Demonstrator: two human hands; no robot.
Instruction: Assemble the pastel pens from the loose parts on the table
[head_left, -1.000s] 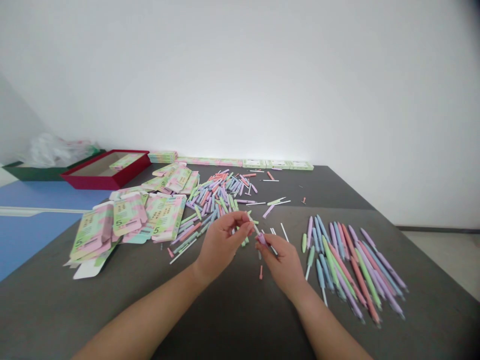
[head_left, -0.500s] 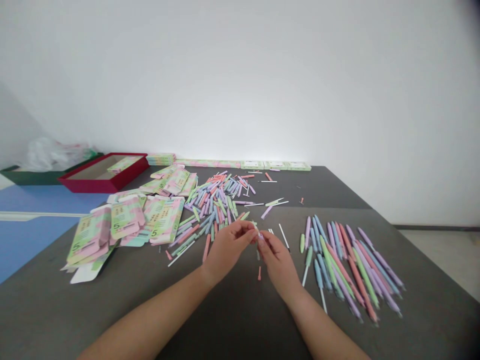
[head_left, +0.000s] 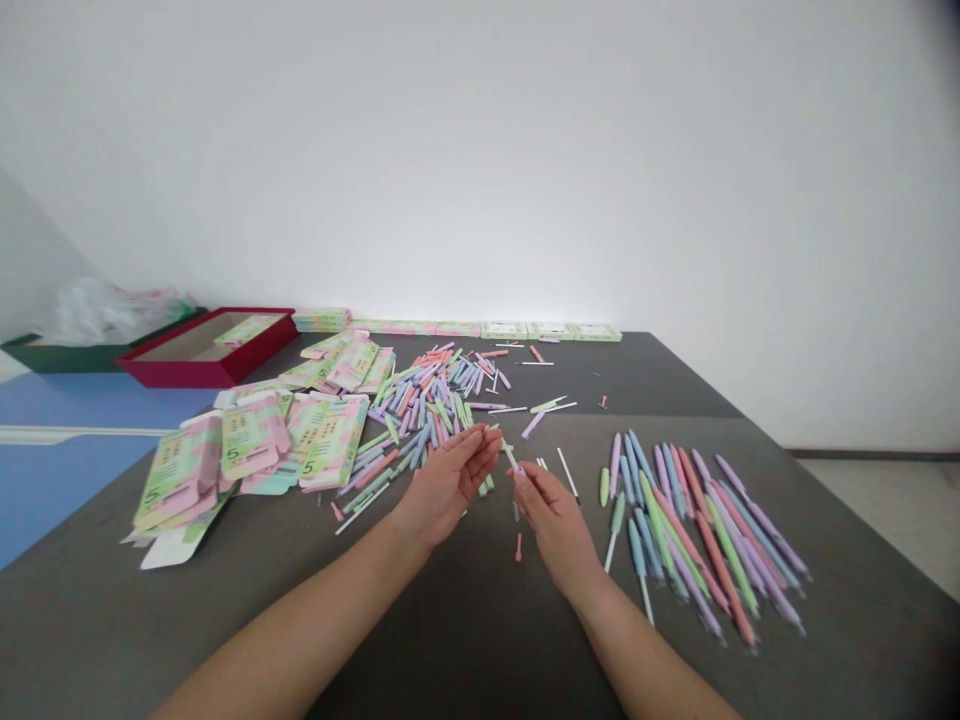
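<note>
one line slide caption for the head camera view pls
Right hand holding a slim pen piece, left hand close by, near scattered pen parts and laid-out pens.

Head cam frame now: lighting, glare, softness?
Head view: wall brightest just above the back edge of the table, top right corner dark, no hard glare on the tabletop; also in the head view, small print on the cartons is unreadable, and the pale pen part in the right hand lacks fine detail.
</note>
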